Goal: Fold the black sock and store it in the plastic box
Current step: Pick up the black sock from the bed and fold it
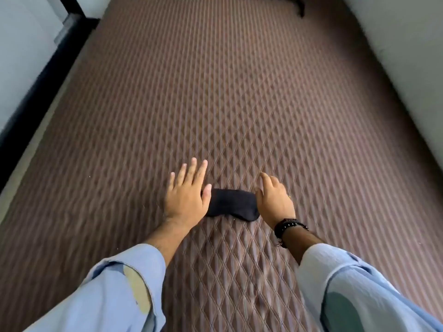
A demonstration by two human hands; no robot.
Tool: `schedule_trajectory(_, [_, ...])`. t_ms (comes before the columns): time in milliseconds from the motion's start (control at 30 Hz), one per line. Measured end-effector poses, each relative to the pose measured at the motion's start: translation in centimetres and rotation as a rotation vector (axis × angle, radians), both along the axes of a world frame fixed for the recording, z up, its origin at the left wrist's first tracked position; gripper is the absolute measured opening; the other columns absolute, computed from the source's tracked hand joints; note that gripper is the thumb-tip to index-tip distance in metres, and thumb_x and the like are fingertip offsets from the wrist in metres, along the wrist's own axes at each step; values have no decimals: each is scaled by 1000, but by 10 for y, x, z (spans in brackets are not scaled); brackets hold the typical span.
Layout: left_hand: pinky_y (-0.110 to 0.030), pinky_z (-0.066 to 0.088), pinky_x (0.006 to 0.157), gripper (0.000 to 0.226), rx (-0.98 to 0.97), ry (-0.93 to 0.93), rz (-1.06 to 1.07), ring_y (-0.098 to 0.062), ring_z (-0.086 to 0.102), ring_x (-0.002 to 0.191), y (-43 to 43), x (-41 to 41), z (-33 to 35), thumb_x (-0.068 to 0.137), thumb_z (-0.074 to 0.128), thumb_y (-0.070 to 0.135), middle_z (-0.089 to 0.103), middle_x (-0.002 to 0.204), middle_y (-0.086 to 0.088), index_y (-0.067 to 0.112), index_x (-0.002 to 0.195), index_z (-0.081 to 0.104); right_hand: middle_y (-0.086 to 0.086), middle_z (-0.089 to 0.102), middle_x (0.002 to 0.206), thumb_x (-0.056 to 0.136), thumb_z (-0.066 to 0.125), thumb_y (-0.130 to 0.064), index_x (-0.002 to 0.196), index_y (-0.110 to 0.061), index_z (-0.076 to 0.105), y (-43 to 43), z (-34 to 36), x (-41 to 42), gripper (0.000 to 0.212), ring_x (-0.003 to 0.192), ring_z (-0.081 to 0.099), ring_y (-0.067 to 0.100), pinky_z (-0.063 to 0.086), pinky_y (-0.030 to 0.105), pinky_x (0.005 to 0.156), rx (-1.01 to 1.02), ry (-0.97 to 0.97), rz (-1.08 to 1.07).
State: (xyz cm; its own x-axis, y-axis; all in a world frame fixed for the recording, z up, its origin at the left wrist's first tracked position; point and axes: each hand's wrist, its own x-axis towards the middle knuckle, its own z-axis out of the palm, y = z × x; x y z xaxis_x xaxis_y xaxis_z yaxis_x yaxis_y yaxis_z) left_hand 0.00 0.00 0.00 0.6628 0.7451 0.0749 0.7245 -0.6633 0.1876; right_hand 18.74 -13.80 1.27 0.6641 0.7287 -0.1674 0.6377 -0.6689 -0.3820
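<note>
The black sock (231,204) lies flat and short, lengthwise left to right, on the brown quilted mattress (239,104). My left hand (185,195) rests flat over the sock's left end, fingers spread and pointing away from me, holding nothing. My right hand (274,200) sits at the sock's right end with its fingers curled down on the fabric edge; whether it pinches the sock is hidden. No plastic box is in view.
A pale wall (395,56) runs along the mattress's right side. On the left, a black frame edge (48,75) and light floor border the mattress. A dark item (297,3) lies at the far top edge.
</note>
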Motion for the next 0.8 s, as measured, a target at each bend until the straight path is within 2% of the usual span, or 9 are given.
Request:
schedule_trajectory(200, [-46, 52, 98, 51, -500, 74, 315, -34, 59, 132, -3, 3, -63, 106, 40, 39, 57, 151, -7, 25, 155, 44, 17, 61, 125, 95, 56, -42, 126, -6, 54, 0, -52, 11, 47, 110, 62, 37, 50, 37, 79, -264, 271, -212])
schedule_trajectory(333, [-37, 53, 95, 59, -702, -28, 415, -31, 68, 120, 16, 9, -77, 93, 69, 47, 73, 130, -5, 17, 142, 60, 15, 69, 110, 89, 70, -33, 115, -2, 64, -2, -63, 20, 41, 98, 67, 32, 44, 30, 69, -297, 333, -189])
schedule_trajectory(433, [-37, 60, 93, 59, -921, -161, 492, -30, 74, 103, 31, 12, -81, 88, 81, 25, 77, 119, -13, 6, 140, 63, 10, 69, 93, 89, 72, -25, 104, -3, 70, 0, -63, 26, 27, 87, 66, 28, 44, 29, 67, -255, 383, -198])
schedule_trajectory(500, [-37, 64, 82, 60, -1060, -241, 520, -26, 70, 98, 37, 7, -82, 87, 82, 11, 72, 125, -18, 0, 141, 60, 8, 68, 89, 90, 71, -21, 103, -4, 70, 0, -62, 26, 22, 84, 65, 27, 49, 31, 69, -204, 404, -212])
schedule_trajectory(533, [-31, 62, 75, 60, -1086, -252, 504, -24, 68, 99, 39, 5, -81, 87, 82, 8, 70, 128, -19, -2, 141, 60, 8, 68, 90, 90, 71, -19, 104, -4, 71, 0, -62, 27, 20, 85, 67, 28, 53, 34, 72, -183, 420, -210])
schedule_trajectory(600, [-28, 61, 76, 55, -1052, -279, 473, -21, 69, 95, 41, -1, -78, 87, 81, 8, 69, 128, -19, -1, 138, 63, 10, 72, 92, 92, 68, -16, 104, -5, 71, -2, -60, 25, 17, 90, 71, 32, 60, 43, 81, -108, 464, -205])
schedule_trajectory(667, [-39, 62, 90, 45, -942, -330, 441, -25, 72, 93, 42, -7, -69, 89, 79, 11, 73, 122, -18, 3, 132, 68, 10, 73, 92, 93, 66, -10, 104, -7, 70, -2, -56, 22, 13, 88, 73, 32, 61, 46, 81, 26, 535, -231])
schedule_trajectory(733, [-38, 59, 93, 32, -750, -360, 336, -24, 71, 97, 40, -13, -63, 91, 76, 12, 75, 110, -6, 6, 122, 73, 2, 71, 93, 92, 64, -3, 108, -10, 70, -2, -54, 18, 18, 84, 73, 23, 61, 35, 78, 167, 532, -220])
schedule_trajectory(800, [-26, 54, 90, 21, -587, -414, 234, -13, 66, 95, 34, -21, -57, 91, 71, 3, 70, 103, 7, 13, 109, 77, 0, 68, 96, 88, 63, 4, 105, -9, 72, -4, -51, 13, 23, 86, 67, 18, 55, 28, 79, 263, 359, -137])
